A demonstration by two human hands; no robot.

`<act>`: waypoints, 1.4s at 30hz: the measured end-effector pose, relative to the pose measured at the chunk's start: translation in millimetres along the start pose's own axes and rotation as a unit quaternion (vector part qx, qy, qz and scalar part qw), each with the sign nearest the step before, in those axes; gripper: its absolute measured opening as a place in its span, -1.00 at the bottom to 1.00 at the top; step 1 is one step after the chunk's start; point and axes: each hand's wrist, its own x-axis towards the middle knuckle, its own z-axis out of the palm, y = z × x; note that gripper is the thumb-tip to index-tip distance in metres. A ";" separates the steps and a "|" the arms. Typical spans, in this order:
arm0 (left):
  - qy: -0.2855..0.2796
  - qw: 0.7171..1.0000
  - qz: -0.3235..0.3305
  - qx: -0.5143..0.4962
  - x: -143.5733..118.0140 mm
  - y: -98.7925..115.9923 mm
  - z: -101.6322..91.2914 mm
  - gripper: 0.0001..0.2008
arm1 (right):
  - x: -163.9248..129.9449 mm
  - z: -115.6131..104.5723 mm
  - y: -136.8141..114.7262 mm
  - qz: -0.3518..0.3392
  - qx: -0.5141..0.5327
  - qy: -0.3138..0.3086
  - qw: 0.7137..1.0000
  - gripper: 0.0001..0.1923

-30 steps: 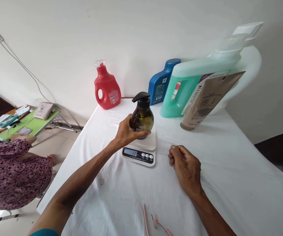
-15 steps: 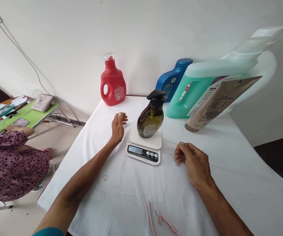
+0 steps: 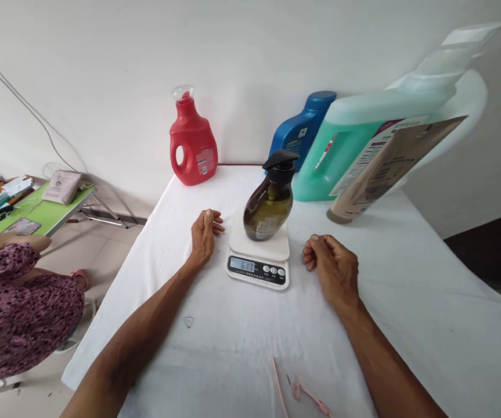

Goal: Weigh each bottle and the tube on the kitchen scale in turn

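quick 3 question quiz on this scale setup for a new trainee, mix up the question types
1. True or false: the left hand holds the dark pump bottle.
2. Multiple choice: what stands on the white kitchen scale? A) the red detergent jug B) the dark pump bottle C) the blue bottle
3. Fill in: the right hand rests on the white cloth as a loose ____, to the right of the scale.

Key:
1. False. It lies on the cloth left of the scale, with no grip on anything.
2. B. The bottle stands alone on the platform; the red jug and blue bottle are back by the wall.
3. Fist, holding nothing visible.
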 end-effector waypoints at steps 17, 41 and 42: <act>-0.008 1.000 -0.007 0.009 5.2 -0.5 5.0 -0.41 | 2.7 0.8 -1.0 0.013 -0.071 -0.003 0.997 -0.63; -0.023 0.999 -0.014 0.033 5.5 1.7 5.5 -0.63 | 3.1 3.5 -7.6 0.011 -0.106 0.011 0.994 -0.62; -0.023 0.999 -0.014 0.033 5.4 1.9 5.6 -0.64 | 3.2 3.5 -7.9 0.008 -0.108 0.010 0.994 -0.62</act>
